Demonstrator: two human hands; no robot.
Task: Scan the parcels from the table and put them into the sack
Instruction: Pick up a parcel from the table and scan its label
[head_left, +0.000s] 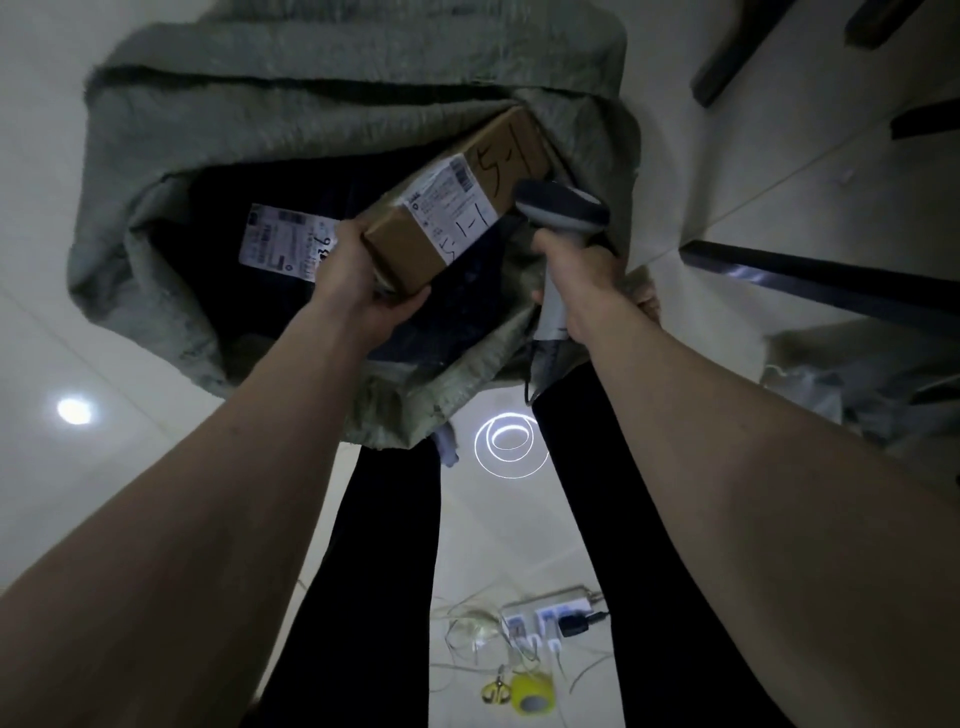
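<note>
1. The grey-green sack (218, 130) lies open on the pale floor (41, 291), its mouth facing the person.
2. A dark parcel (291, 244) with a white label lies inside the sack, left of the hands.
3. A brown cardboard box (452, 197), marked "5-1-1", is held over the sack's mouth; the left hand (363, 280) grips its near end.
4. The right hand (576, 275) is wrapped around the handle of a grey scanner (563, 208), just right of the box, and also pinches the sack's rim.
5. A power strip (550, 613) and yellow tape roll (532, 691) lie near the feet.
</note>
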